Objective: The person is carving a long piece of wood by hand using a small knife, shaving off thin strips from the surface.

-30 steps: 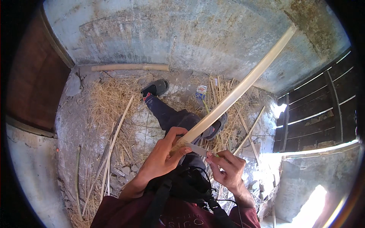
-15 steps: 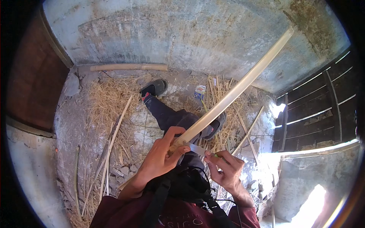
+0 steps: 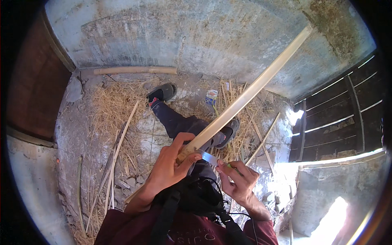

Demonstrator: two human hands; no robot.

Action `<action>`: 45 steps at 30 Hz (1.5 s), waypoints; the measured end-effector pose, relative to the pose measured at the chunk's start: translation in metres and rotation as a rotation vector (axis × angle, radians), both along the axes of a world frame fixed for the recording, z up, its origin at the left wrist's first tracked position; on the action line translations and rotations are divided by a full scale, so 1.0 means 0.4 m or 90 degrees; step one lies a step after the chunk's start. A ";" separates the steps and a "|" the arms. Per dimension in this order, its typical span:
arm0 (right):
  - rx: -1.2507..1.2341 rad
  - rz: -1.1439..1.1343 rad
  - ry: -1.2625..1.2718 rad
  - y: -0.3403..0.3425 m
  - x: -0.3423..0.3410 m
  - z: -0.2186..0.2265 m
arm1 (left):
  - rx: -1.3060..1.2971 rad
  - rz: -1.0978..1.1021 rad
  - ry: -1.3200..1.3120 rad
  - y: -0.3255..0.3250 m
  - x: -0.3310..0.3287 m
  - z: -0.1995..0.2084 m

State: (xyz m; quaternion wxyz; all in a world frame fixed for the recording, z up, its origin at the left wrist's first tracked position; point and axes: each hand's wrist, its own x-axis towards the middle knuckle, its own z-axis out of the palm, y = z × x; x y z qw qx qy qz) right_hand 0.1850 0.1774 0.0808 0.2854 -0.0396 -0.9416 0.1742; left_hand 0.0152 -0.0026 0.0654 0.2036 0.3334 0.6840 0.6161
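A long pale split bamboo strip (image 3: 249, 94) slants from my lap up to the far right, its inner face toward me. My left hand (image 3: 173, 162) is closed around its near end, with the thumb along the edge. My right hand (image 3: 239, 179) grips a knife (image 3: 209, 158) with a bit of green showing at the handle. The blade's tip end meets the strip's edge right beside my left thumb. Most of the knife handle is hidden in my right fingers.
Straw and shavings (image 3: 116, 110) lie on the floor, with thin bamboo strips (image 3: 124, 143) at left. A bamboo pole (image 3: 134, 70) rests along the far wall (image 3: 163, 41). A small box (image 3: 211, 97) stands near my shoes. Dark slatted boards (image 3: 335, 118) are at right, a brown door (image 3: 36, 81) at left.
The knife blade has tilted slightly and now catches bluish light. My hands and the bamboo strip stay nearly in place; the whole view has shifted a little.
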 end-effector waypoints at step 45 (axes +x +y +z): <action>-0.003 0.134 0.027 0.103 -0.055 0.002 | -0.048 -0.019 -0.036 0.004 -0.017 -0.013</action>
